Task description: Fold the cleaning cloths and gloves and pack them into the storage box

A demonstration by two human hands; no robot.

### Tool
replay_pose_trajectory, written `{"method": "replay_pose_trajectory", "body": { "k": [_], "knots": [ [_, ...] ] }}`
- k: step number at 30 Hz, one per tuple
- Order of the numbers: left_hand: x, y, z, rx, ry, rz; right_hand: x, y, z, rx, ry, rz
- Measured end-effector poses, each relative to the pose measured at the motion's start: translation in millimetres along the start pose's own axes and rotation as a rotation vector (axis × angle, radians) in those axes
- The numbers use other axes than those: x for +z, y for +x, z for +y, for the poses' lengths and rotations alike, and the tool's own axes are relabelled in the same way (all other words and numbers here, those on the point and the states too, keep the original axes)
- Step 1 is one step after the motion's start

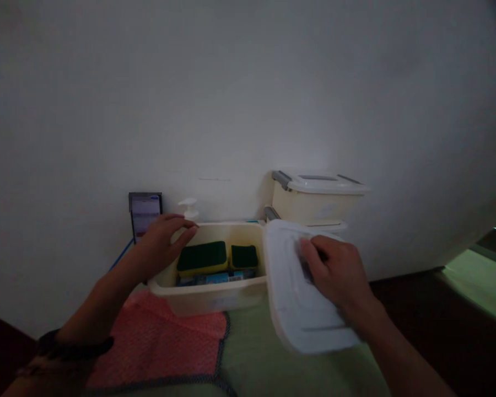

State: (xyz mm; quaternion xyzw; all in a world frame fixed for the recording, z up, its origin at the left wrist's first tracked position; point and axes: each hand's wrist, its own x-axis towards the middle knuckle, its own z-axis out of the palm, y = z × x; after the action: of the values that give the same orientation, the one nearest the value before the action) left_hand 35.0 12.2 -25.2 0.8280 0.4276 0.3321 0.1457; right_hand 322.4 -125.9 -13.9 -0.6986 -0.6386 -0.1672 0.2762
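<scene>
A cream plastic storage bin [231, 295] stands uncovered in the middle of the table. Inside it lie a large green-and-yellow sponge [203, 257] and a smaller sponge [243, 256], with blue packets [217, 278] beneath them. My left hand [165, 240] is at the bin's back left rim, thumb and fingers apart, holding nothing. On the right, my right hand [334, 267] grips the white lid [289, 292] by its middle. The lid is tilted beside the bin's right end, slightly blurred; the grip itself is partly hidden by my fingers.
Two lidded cream boxes [314, 201] are stacked against the wall at the back right. A phone [146, 212] leans on the wall behind my left hand, beside a white pump bottle top [189, 208]. A pink cloth with grey edging [169, 342] lies on the green tabletop [248, 353].
</scene>
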Motion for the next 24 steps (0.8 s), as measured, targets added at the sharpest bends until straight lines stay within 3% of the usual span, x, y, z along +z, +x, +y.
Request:
{"method": "replay_pose_trajectory", "body": {
  "k": [5, 8, 12, 15, 21, 24],
  "knots": [
    [-10.6, -11.4, 28.5, -0.128, -0.804, -0.222, 13.5, 42.7, -80.6, -0.168, 0.159, 0.023],
    [-11.8, -14.4, 37.4, -0.266, -0.920, -0.200, 29.7, 59.7, -98.1, -0.192, 0.230, -0.022],
    [-10.7, -10.9, 27.2, -0.391, -0.949, -0.077, 42.8, 66.1, -87.4, -0.224, 0.343, -0.039],
    [-12.7, -6.9, 13.7, -0.443, -0.907, 0.078, 42.4, 66.2, -67.5, -0.240, 0.416, 0.035],
    [-21.6, -2.2, 8.1, -0.447, -0.817, 0.272, 34.5, 71.5, -41.8, -0.197, 0.471, 0.216],
    [-24.7, -2.1, 10.8, -0.417, -0.770, 0.322, 33.2, 73.4, -39.1, -0.093, 0.623, 0.157]
  ]
}}
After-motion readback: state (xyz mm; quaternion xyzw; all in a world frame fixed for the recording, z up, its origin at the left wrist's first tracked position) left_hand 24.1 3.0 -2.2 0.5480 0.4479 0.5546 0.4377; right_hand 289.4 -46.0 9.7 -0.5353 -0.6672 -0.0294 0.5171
